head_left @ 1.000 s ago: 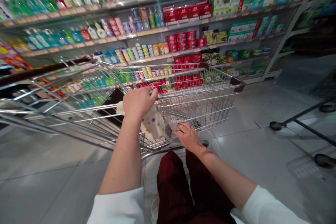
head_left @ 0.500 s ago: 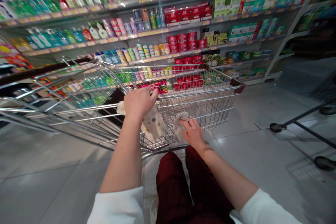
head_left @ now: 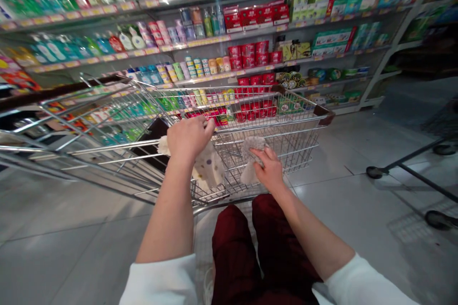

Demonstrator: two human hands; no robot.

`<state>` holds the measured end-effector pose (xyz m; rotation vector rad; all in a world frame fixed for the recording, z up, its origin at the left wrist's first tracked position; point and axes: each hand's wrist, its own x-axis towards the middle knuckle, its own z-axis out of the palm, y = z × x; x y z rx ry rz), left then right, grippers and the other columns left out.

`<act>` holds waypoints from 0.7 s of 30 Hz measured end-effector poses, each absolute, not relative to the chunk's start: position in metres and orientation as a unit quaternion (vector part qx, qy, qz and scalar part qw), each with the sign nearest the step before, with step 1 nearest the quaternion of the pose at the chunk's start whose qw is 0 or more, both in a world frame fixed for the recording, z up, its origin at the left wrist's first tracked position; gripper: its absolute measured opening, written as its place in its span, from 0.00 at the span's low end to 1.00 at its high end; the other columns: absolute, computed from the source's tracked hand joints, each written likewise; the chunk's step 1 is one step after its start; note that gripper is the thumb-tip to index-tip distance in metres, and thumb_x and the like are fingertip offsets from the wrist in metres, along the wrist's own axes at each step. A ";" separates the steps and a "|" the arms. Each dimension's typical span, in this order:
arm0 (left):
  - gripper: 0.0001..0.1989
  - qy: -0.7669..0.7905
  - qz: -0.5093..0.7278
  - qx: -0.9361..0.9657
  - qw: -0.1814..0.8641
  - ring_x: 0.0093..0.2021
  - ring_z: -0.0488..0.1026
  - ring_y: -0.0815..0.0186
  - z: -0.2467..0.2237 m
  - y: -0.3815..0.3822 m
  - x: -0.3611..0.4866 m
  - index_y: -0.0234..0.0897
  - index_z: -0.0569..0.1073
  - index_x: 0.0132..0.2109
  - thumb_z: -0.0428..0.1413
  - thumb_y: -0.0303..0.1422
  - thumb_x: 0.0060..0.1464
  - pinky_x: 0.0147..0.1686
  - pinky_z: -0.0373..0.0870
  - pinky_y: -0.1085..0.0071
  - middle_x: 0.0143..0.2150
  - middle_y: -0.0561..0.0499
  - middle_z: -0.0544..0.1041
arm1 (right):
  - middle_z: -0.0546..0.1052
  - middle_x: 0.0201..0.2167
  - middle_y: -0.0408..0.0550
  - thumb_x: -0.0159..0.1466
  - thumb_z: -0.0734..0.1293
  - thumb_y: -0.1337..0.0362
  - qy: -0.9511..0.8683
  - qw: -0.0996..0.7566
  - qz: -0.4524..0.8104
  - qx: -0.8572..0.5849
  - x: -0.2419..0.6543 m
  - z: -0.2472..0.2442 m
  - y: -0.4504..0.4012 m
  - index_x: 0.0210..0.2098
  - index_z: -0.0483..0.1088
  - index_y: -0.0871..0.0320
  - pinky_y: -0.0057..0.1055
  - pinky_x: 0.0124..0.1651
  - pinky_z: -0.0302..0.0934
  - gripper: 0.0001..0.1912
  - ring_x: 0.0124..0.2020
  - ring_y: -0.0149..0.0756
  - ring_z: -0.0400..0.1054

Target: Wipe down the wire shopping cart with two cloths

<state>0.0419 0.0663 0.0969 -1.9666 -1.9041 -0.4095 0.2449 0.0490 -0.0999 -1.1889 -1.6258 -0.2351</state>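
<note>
A metal shopping cart (head_left: 293, 126) stands sideways in front of me. My left hand (head_left: 189, 137) is closed around its near top rail, with a cream spotted cloth (head_left: 209, 167) bunched under the palm and hanging down the cart's side. My right hand (head_left: 269, 167) is closed on a fluffy grey cloth (head_left: 253, 145) against the wire side of the cart, lower than the rail. Part of this cloth droops below the fingers. The right fingertips press on its upper part; the thumb is partly hidden.
Behind the cart, shelves (head_left: 214, 38) hold bottles, red tubs (head_left: 248, 55) and boxes (head_left: 341, 43). A second wheeled cart (head_left: 411, 164) stands at the right on the tiled floor (head_left: 332, 209). The first cart's dark handle (head_left: 60, 93) reaches toward the left.
My right hand has moved slightly up and right, and the grey cloth has risen along the cart's wires. My left hand stays on the rail with the spotted cloth.
</note>
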 end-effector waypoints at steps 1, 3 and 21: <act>0.30 -0.676 -0.146 -0.698 0.187 0.40 0.77 0.47 0.097 0.067 0.042 0.39 0.79 0.41 0.37 0.50 0.61 0.35 0.68 0.59 0.38 0.38 0.80 | 0.73 0.46 0.52 0.59 0.62 0.72 -0.684 0.514 -0.096 -0.508 0.244 -0.110 0.052 0.52 0.73 0.54 0.41 0.54 0.64 0.23 0.52 0.45 0.65; 0.30 -0.674 -0.148 -0.698 0.191 0.39 0.77 0.47 0.096 0.067 0.042 0.39 0.79 0.42 0.37 0.50 0.61 0.34 0.67 0.59 0.37 0.38 0.80 | 0.72 0.44 0.53 0.58 0.62 0.73 -0.685 0.496 -0.092 -0.526 0.245 -0.133 0.056 0.50 0.75 0.55 0.42 0.52 0.65 0.22 0.51 0.46 0.65; 0.28 -0.680 -0.164 -0.689 0.189 0.39 0.77 0.47 0.095 0.067 0.043 0.41 0.80 0.41 0.39 0.49 0.61 0.36 0.67 0.58 0.37 0.39 0.80 | 0.72 0.42 0.51 0.58 0.63 0.71 -0.653 0.505 -0.095 -0.556 0.265 -0.127 0.059 0.46 0.75 0.54 0.41 0.53 0.63 0.18 0.48 0.44 0.65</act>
